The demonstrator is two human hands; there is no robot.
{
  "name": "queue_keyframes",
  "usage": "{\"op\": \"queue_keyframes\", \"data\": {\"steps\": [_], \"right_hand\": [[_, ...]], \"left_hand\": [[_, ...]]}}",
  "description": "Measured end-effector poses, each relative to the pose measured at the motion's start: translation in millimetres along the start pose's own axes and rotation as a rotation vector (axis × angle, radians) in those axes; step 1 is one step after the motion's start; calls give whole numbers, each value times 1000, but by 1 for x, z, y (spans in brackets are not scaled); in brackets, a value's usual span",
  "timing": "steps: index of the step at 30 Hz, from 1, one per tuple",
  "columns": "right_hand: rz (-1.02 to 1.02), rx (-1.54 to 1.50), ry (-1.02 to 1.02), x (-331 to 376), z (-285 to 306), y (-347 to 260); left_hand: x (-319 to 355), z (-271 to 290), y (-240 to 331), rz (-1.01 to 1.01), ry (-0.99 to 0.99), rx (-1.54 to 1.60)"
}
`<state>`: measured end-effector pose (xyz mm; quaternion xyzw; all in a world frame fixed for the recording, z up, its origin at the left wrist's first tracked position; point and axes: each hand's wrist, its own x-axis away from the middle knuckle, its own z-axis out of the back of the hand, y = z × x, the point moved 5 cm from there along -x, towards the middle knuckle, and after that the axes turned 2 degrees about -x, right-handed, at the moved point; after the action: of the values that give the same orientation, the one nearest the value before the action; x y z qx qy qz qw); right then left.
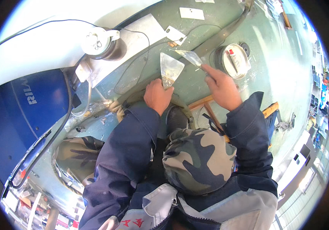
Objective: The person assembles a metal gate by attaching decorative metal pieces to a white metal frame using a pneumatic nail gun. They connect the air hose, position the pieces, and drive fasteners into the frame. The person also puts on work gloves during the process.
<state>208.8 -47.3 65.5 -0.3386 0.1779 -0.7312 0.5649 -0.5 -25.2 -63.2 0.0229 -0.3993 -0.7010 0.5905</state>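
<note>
Nearest the lens: dark-and-grey jacket, with a camo knee just past it. Left to right: blue panel, then white-topped container with a dark body, standing on the pale board; top covered, contents can't be told. Left hand grasping the wide scraper, blade up and smeared with pale residue. Right hand grasping the narrower scraper, index finger laid toward the blade. Blades sit close in front of the knees; can't tell if they touch. Round can right of them, red-and-white tube lying on its pale top; inside not visible. Step, my read: working paste between the two blades. Next move would call for both grips firm, edges flat to each other.
</note>
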Motion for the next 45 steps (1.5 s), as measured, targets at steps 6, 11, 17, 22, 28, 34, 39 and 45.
{"op": "queue_keyframes", "data": {"steps": [6,11,17,22,28,34,39,45], "right_hand": [[-487,-735,-83,-3,-5,-3],[-512,-1144,-64,-5,7,-10],[-479,-1000,-68,1,7,-18],[-425,-861,-51,8,-2,-20],[-471,-823,-103,12,-1,-19],[-486,-788,-122,22,1,-14],[-504,-864,-111,34,-3,-18],[-500,-1106,-58,25,3,-15]], "left_hand": [[13,21,15,0,-39,261],[28,45,43,-135,47,121],[30,54,42,-195,141,84],[25,66,45,-229,156,62],[17,68,37,-244,210,25],[8,66,34,-220,202,-30],[-3,84,27,-151,173,11],[-4,85,25,-153,212,82]]}}
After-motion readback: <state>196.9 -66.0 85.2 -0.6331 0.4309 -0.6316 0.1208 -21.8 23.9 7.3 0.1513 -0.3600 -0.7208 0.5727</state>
